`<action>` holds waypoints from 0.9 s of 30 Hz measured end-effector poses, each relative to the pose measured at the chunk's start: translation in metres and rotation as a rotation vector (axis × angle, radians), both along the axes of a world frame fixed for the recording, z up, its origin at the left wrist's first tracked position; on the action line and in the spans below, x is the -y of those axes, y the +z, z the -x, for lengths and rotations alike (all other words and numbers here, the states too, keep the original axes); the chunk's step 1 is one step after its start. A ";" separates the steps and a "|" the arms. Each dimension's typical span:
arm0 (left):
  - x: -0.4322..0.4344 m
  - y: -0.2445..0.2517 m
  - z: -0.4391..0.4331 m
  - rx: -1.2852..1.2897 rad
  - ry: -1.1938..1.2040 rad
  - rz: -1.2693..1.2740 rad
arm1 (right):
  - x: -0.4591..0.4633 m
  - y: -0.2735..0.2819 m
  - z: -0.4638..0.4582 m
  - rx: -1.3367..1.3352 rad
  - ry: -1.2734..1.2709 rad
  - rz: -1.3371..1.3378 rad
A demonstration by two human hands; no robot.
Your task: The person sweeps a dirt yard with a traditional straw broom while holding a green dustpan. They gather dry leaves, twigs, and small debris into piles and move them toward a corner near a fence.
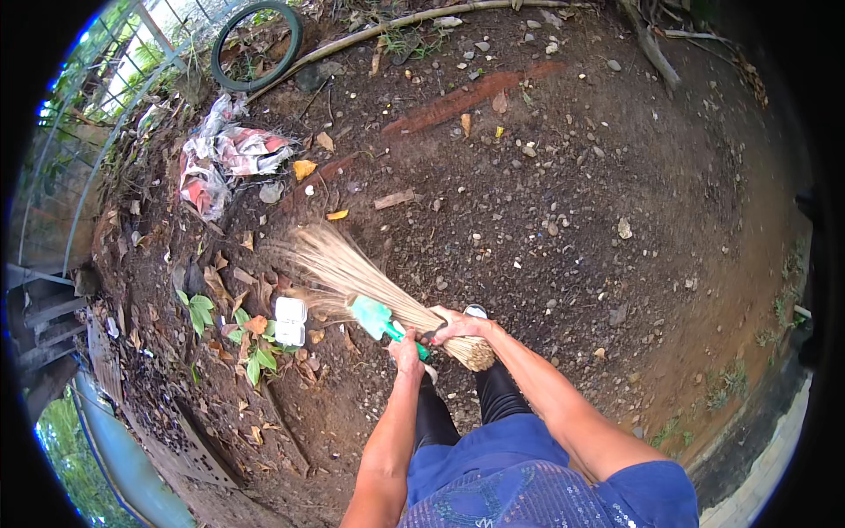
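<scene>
My right hand (457,325) grips a stick broom (370,274) of thin pale ribs near its bound butt end. The ribs fan out to the upper left, low over the soil. In my left hand (408,351) is the handle of a green plastic hand scoop (371,315), its blade turned to the upper left beside the broom. Both hands are close together in front of my legs. Just left of the scoop, a white foam food box (290,321) lies opened on the ground among dry leaves (256,325) and a green leafy plant (265,358).
A torn plastic sack (228,155) lies on the bare soil at upper left. Beyond it are a tyre (218,49) and a long bamboo pole (396,25). A metal fence (99,125) borders the left. Stones and a wood piece (394,199) are scattered ahead.
</scene>
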State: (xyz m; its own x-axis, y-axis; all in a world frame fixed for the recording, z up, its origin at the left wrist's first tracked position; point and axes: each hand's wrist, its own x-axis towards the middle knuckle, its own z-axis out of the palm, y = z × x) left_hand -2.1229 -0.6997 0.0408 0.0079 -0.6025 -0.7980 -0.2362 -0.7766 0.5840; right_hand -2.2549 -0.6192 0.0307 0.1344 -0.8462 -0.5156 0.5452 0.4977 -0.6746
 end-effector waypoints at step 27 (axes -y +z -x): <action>0.037 0.043 0.295 -0.224 -0.721 -0.266 | -0.101 0.115 0.203 -0.118 -1.044 -0.364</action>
